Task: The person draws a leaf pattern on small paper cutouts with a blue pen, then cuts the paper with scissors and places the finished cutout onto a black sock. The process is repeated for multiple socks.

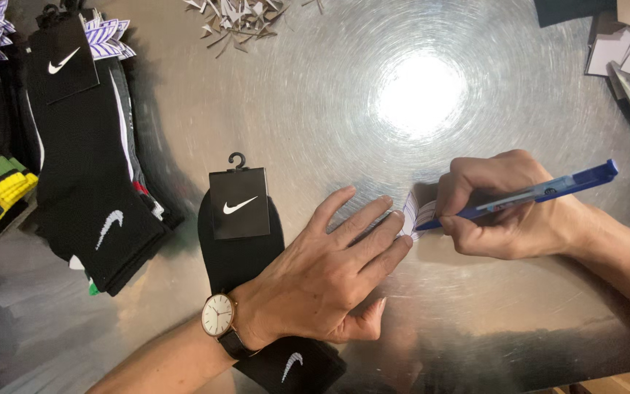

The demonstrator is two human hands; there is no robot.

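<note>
I see the left hand (329, 281) spread flat, pinning the black sock (238, 252) and a small paper label (411, 215) to the steel tabletop (475, 306) so the right hand (504, 211), gripping a blue pen (541, 192), can write steadily.

We saw a brushed, glossy metal table (475, 306), matt black knitted cloth socks (238, 255) with a matt card label (239, 204), a shiny blue plastic pen (541, 191), and a paper tag (413, 214).

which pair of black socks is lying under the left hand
The single black pair with the hooked card, under the left hand; the other black socks lie stacked further left, untouched.
</note>
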